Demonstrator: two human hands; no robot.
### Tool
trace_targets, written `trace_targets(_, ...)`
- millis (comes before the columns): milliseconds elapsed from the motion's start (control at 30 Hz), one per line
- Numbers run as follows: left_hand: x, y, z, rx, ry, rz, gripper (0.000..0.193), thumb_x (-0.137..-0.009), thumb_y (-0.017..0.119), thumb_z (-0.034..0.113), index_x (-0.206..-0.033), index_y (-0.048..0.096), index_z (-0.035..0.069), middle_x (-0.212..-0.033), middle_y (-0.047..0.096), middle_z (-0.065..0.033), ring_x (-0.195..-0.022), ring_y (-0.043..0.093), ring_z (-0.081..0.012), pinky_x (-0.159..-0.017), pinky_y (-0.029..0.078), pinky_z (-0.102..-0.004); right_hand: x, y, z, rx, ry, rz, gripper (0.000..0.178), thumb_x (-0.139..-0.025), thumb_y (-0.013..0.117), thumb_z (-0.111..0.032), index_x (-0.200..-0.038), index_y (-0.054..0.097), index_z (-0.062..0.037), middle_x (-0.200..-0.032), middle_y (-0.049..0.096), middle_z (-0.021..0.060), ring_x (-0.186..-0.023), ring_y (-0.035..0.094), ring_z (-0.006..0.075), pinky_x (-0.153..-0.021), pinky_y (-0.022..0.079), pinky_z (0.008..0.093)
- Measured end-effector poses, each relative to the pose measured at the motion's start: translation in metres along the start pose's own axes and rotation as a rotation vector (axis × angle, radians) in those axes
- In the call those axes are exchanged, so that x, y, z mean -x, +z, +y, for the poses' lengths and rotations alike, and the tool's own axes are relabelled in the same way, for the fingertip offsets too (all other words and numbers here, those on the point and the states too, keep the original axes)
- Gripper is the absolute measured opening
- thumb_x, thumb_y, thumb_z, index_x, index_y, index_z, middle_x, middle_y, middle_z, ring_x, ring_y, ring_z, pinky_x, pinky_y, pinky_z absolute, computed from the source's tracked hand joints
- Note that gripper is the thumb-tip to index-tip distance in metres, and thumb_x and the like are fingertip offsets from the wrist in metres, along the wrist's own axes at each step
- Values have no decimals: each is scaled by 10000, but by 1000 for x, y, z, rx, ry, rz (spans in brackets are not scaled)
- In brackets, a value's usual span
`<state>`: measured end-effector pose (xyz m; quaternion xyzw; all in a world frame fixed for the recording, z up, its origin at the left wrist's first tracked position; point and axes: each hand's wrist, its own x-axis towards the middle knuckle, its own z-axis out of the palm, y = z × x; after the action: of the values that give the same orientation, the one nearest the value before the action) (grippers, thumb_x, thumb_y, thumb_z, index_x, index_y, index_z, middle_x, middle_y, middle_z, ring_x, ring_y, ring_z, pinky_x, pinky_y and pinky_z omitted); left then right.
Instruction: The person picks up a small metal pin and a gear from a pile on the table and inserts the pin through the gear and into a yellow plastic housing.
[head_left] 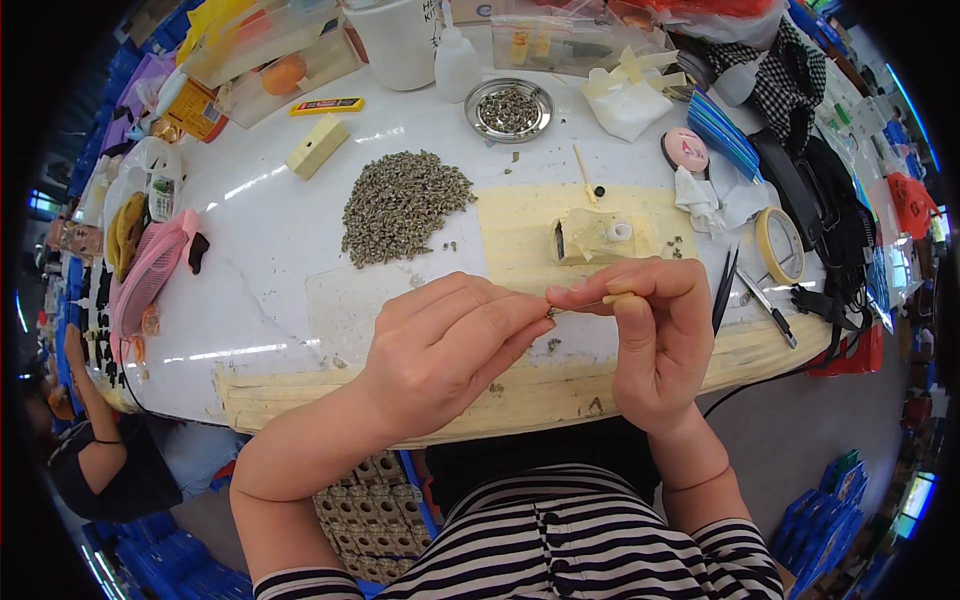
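Note:
Near the front edge of the table my two hands meet at the fingertips. My left hand [440,345] is closed in a pinch on a small metal part [551,313], mostly hidden by the fingers. My right hand [655,335] is closed around a thin stick-like tool [607,300] with a pale yellowish end, its tip reaching toward the metal part. Just beyond the right hand stands a small block wrapped in tape [585,240], with a white round piece on top. A large heap of small metal parts [405,205] lies to the left, beyond my left hand.
A round metal dish [509,110] of small parts stands farther back. Black tweezers [725,290], a cutter knife [768,308] and a tape roll [779,246] lie at right. At left are a pale yellow block [317,147] and a pink mesh item [150,275]. Another person's arm [95,400] shows far left.

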<state>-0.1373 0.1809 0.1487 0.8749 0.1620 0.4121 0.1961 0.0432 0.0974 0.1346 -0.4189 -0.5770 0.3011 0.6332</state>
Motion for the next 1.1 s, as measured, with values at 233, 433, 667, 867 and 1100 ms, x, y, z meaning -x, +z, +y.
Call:
trace_targets(233, 0, 0, 0, 3, 5, 1, 236, -729, 821, -31, -942, 721, -4, -779, 695, -96, -662, 665, -230, -563, 507, -307, 0, 0, -1, -84, -19, 28, 138, -1053, 477, -68, -1138, 442, 35, -1071, 645, 183, -1006, 703, 228, -883, 577, 317)
trace_targets(433, 1, -1, 0, -17, 12, 7, 245, -722, 826, -39, -939, 716, -12, -766, 687, -100, -658, 661, -225, -560, 502, -300, -14, -24, -3, 352, -180, 231, 123, -1028, 553, -68, -1087, 524, 35, -1014, 660, 135, -932, 688, 185, -849, 551, 283)
trace_targets(667, 0, -1, -1, -21, 24, 11, 257, -730, 818, -53, -960, 708, -14, -772, 690, -106, -653, 654, -216, -558, 497, -296, -27, -34, 5, 894, -281, 225, 93, -894, 690, -3, -952, 618, 2, -917, 662, 103, -830, 624, 268, -728, 495, 342)
trace_targets(867, -2, -2, 0, -14, 33, 28, 262, -733, 817, -57, -966, 707, -15, -778, 693, -107, -659, 656, -216, -562, 503, -296, -29, -30, 1, 976, -295, 217, 134, -884, 713, -47, -1009, 672, -18, -925, 670, 97, -848, 608, 273, -745, 481, 360)
trace_targets(1100, 0, -4, 1, 1, 37, 23, 287, -724, 827, -38, -987, 720, 5, -884, 712, -112, -736, 672, -222, -599, 526, -297, -9, -11, -16, 421, 37, -85, 95, -913, 687, -58, -984, 698, 5, -903, 677, 105, -819, 625, 241, -751, 491, 323)
